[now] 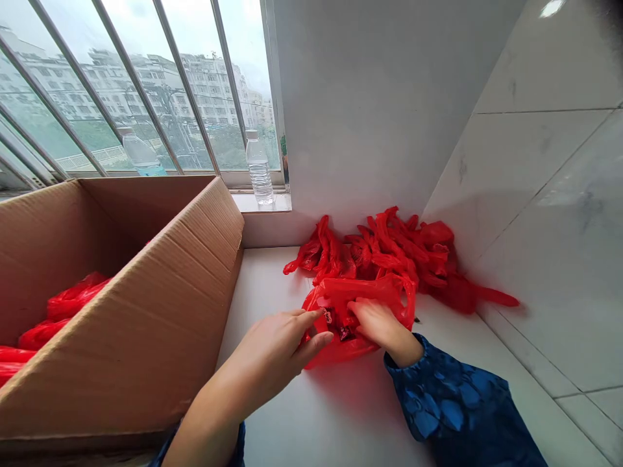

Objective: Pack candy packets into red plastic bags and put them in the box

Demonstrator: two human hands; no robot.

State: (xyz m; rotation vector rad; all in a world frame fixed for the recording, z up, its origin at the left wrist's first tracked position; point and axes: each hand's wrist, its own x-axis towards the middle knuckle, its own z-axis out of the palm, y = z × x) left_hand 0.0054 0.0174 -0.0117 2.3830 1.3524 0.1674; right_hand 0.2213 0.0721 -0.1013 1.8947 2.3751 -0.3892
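A red plastic bag (363, 295) lies open on the white counter with small dark wrapped items showing inside. My left hand (277, 350) pinches the bag's left edge between thumb and forefinger. My right hand (377, 324) reaches into the bag's mouth, its fingers curled inside and mostly hidden. Behind the bag sits a pile of more red plastic bags (403, 256), heaped against the wall corner.
A large open cardboard box (160, 305) stands at the left, with red bags (58, 308) inside it. Two clear water bottles (257, 168) stand on the window sill behind bars. A tiled wall (549, 214) closes off the right side.
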